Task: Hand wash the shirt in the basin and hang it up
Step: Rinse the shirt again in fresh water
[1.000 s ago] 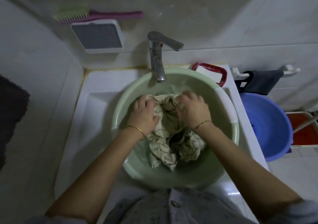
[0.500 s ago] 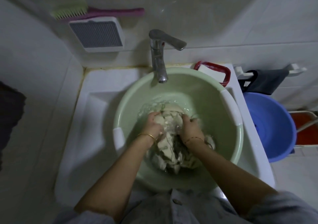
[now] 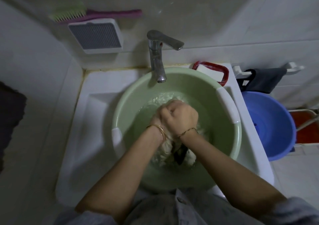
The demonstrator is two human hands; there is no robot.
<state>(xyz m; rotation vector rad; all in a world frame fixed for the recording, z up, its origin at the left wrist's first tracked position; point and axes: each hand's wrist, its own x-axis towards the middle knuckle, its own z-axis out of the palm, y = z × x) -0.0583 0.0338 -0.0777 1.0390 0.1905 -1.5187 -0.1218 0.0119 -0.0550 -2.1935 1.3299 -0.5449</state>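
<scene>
A pale green basin (image 3: 131, 103) sits in the white sink and holds water. The cream patterned shirt (image 3: 165, 148) lies bunched and wet in the basin, mostly under my hands. My right hand (image 3: 181, 119) is curled into a fist around the cloth at the middle of the basin. My left hand (image 3: 156, 119) is pressed against it from the left, largely hidden behind the right fist, its fingers curled into the same bunch of shirt. Both wrists wear thin bracelets.
A chrome tap (image 3: 158, 59) overhangs the basin's far rim. A red soap dish (image 3: 214, 71) with white soap stands behind on the right. A blue bucket (image 3: 269, 126) sits right of the sink. A brush (image 3: 96, 14) lies on a white box (image 3: 95, 36).
The shirt was lifted at first, then pushed down into the water. My hands have since closed together over it, the right fist now covering the left.
</scene>
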